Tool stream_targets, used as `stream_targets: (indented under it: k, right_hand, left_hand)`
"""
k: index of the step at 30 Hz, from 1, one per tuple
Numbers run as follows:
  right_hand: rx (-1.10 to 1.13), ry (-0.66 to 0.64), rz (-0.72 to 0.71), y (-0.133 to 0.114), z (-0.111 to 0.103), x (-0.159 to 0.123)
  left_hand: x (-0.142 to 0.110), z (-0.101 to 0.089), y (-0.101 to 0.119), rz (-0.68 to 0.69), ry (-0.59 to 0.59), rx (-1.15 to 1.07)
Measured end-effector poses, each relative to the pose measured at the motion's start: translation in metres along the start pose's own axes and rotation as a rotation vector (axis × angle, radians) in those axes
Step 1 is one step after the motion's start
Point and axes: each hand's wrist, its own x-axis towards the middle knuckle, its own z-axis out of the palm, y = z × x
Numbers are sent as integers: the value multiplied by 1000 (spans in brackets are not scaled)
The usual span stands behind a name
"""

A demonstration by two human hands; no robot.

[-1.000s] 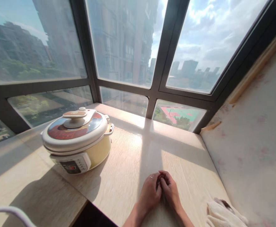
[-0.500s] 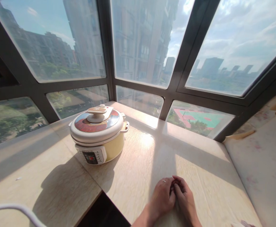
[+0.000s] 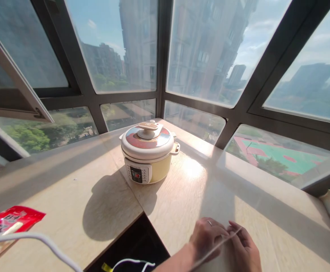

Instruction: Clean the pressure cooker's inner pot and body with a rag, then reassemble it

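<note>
Over the light wood-grain counter, at the lower right, my two hands are close together. My left hand, with a ring on one finger, has its fingers curled in, and whatever lies inside them is hidden. Pinched between thumb and finger of my right hand is a thin pale strip, blurred, slanting down to the left in front of my left hand. A cream and yellow electric cooker stands apart from both hands, to their upper left, its lid on.
A red printed food packet lies at the lower left, with a white cable crossing it. Another white cable shows in the dark gap at the counter's front. Dark-framed windows rise behind.
The view has swung left, so the packet, the second cable and an open window sash now show. My clasped hands have parted slightly, and the thin strip now shows between them.
</note>
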Motion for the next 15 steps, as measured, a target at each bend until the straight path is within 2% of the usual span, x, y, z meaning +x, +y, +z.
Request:
stream_targets:
  k: [3, 4, 6, 8, 9, 11, 13, 15]
  right_hand:
    - [-32, 9, -19, -9, 12, -3]
    - [-32, 13, -35, -12, 19, -3]
    - [5, -17, -59, -20, 36, -4]
    - [74, -105, -98, -36, 55, -4]
    - [104, -156, -140, -47, 64, -4]
    - [132, -260, -269, -74, 83, -4]
    - [126, -361, -393, -107, 100, 0]
    - [58, -429, -497, -143, 115, 7]
  left_hand:
    - [1, -44, 17, 245, 275, 18]
    - [3, -64, 26, 315, 352, -4]
    - [13, -110, 45, 361, 513, -33]
    - [26, -158, 60, 323, 766, -98]
    - [34, -181, 64, 319, 938, -120]
    - [52, -228, 67, 277, 1236, -133]
    - [74, -275, 62, 208, 1433, -90]
    - [98, -320, 52, 65, 1535, -91]
